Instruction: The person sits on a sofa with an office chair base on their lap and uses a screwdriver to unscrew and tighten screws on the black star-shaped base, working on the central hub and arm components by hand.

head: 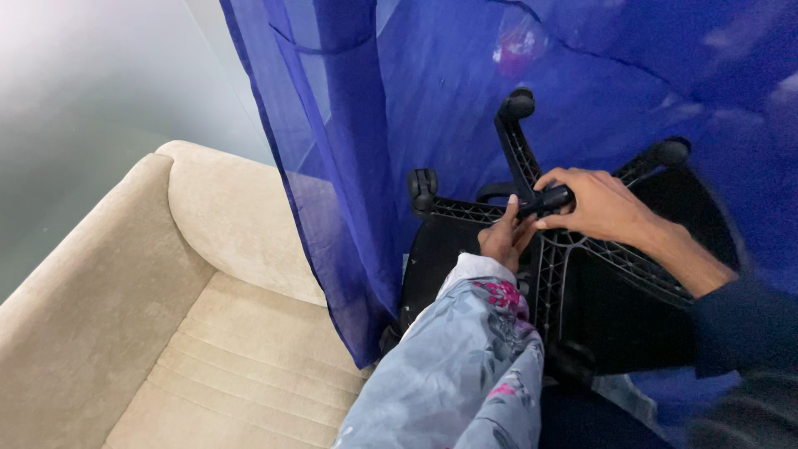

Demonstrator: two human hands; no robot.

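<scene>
Blue sheer curtain [349, 191] fills the far and right background, hanging down to the near edge of a beige sofa [166, 333] on the left. Pale wall far left. Upturned black office chair base [573, 266] sits right of centre, ribbed star legs pointing up and outward; castors visible on the far leg [519, 104], left leg [422, 187] and right leg [669, 152]. Right hand [594, 206], dark sleeve, is on the hub: fingers curled closed around a short black cylindrical part [553, 199] at the centre of the base. Left hand [503, 237], grey floral sleeve with pink print, comes up from the near side; fingers partly bent, tips touching the same black part from the left, no full wrap visible. Both hands touching at the hub.
</scene>
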